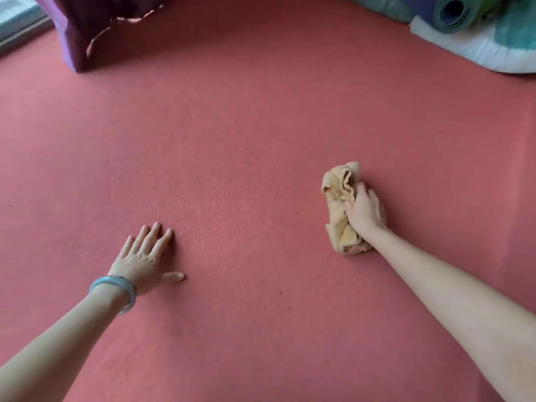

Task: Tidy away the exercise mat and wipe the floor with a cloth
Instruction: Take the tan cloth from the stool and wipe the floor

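Note:
A crumpled tan cloth (pixel 340 204) lies on the red carpeted floor (pixel 232 140) at the right of the view. My right hand (pixel 364 210) lies on top of it, fingers curled into its folds and pressing it to the floor. My left hand (pixel 145 253) rests flat on the carpet at the lower left, fingers spread, a pale blue bangle on the wrist. A rolled green exercise mat (pixel 455 10) lies at the top right, far from both hands.
A purple curtain (pixel 95 30) hangs to the floor at the top left, next to a window frame (pixel 17 21). White and teal bedding (pixel 493 44) lies under the rolled mat at the top right. Open carpet stretches between the hands and beyond them.

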Demonstrator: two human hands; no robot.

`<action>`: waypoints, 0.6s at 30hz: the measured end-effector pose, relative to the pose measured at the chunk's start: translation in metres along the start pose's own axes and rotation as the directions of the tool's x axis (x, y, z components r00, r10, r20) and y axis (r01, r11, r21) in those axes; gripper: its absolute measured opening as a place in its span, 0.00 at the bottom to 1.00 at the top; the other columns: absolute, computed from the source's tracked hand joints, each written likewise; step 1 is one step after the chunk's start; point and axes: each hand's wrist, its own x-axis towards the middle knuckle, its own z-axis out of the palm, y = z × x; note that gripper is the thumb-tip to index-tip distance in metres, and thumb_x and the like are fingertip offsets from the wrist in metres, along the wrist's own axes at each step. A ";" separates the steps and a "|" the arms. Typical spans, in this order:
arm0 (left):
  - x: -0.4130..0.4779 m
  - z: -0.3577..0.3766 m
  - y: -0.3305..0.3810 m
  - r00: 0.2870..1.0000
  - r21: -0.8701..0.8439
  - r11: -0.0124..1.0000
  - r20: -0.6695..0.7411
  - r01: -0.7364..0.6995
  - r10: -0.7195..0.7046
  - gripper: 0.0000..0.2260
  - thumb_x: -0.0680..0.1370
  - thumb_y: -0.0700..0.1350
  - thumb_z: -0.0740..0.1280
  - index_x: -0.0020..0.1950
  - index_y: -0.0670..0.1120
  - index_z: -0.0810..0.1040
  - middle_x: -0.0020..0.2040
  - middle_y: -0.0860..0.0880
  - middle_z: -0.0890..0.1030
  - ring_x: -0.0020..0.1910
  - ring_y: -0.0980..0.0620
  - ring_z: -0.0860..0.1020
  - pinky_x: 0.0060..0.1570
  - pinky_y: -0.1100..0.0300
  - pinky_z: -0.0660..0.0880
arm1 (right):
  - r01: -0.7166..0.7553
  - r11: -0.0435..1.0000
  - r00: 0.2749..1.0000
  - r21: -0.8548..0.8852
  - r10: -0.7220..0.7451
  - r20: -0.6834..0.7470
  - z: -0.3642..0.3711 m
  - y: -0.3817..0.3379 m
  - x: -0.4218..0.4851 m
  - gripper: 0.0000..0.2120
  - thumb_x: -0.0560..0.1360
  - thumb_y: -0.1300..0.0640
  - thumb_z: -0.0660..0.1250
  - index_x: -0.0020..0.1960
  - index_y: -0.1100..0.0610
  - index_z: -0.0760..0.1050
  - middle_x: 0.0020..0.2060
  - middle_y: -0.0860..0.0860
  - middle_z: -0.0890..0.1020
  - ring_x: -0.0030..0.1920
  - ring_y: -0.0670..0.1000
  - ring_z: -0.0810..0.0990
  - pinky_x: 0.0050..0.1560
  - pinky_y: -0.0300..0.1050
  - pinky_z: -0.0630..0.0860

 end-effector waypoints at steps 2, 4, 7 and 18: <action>-0.002 -0.010 0.007 0.999 0.114 0.993 0.035 0.013 -0.017 0.47 0.70 0.72 0.57 0.76 0.50 0.37 0.77 0.47 0.38 0.76 0.48 0.39 0.74 0.51 0.40 | -0.017 1.000 1.000 0.002 0.017 0.001 -0.005 -0.004 -0.002 0.17 0.78 0.53 0.61 0.64 0.58 0.66 0.59 0.62 0.73 0.58 0.66 0.74 0.53 0.56 0.71; -0.004 -0.017 0.013 0.997 0.167 0.986 0.078 0.008 -0.021 0.47 0.71 0.72 0.57 0.76 0.49 0.36 0.77 0.45 0.38 0.77 0.48 0.40 0.74 0.51 0.41 | -0.055 0.998 0.998 0.008 0.055 0.008 -0.010 -0.006 -0.003 0.18 0.78 0.53 0.61 0.66 0.57 0.65 0.61 0.62 0.72 0.58 0.65 0.75 0.53 0.55 0.72; -0.002 -0.029 0.011 0.992 0.146 0.989 0.126 -0.006 -0.013 0.45 0.73 0.68 0.58 0.76 0.48 0.37 0.77 0.44 0.40 0.77 0.47 0.42 0.75 0.51 0.43 | -0.136 0.989 0.988 0.053 0.131 0.086 -0.011 -0.007 -0.009 0.20 0.79 0.53 0.59 0.69 0.56 0.62 0.62 0.62 0.71 0.59 0.65 0.74 0.54 0.55 0.72; -0.006 -0.014 0.002 0.996 -0.089 0.994 -0.064 -0.069 0.063 0.29 0.80 0.59 0.48 0.74 0.42 0.63 0.72 0.35 0.63 0.70 0.39 0.66 0.69 0.45 0.61 | -0.188 0.982 0.904 0.001 0.173 0.391 -0.020 -0.043 0.018 0.34 0.76 0.49 0.63 0.75 0.57 0.51 0.66 0.63 0.70 0.64 0.64 0.71 0.62 0.53 0.70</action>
